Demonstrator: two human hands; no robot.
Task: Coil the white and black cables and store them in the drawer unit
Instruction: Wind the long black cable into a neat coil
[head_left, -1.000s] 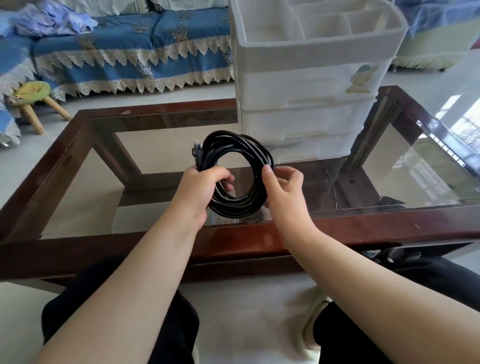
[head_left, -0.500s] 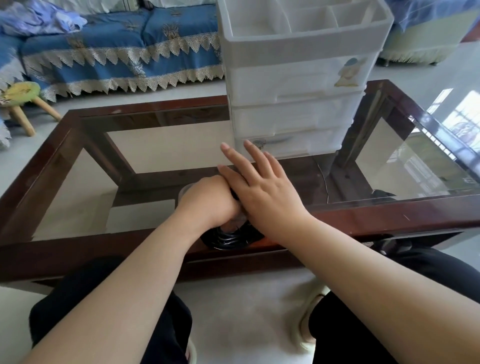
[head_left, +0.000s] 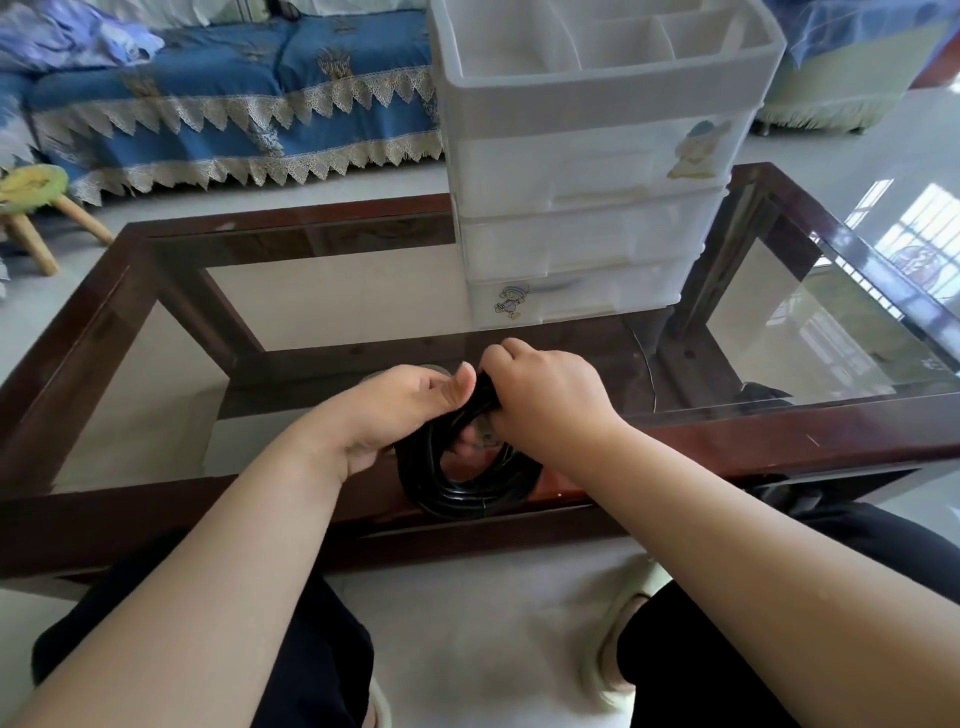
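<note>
A coiled black cable (head_left: 462, 493) lies at the near edge of the glass-topped table (head_left: 156, 395). My left hand (head_left: 400, 410) grips the top of the coil from the left. My right hand (head_left: 545, 400) grips the same upper part from the right, its fingers curled over the strands. The two hands touch above the coil. The lower half of the coil shows below them, resting on the table's wooden rim. A white plastic drawer unit (head_left: 592, 171) stands at the back of the table, its three drawers closed. No white cable is in view.
The drawer unit has an open divided tray on top. Beyond the table are a blue sofa (head_left: 234, 104) with lace trim and a small wooden stool (head_left: 36, 208) at left. My knees in black trousers are below the table's front edge.
The coil was held upright above the table, then pressed flat under both hands. Now both hands grip its upper part together, and my right hand's fingers have curled.
</note>
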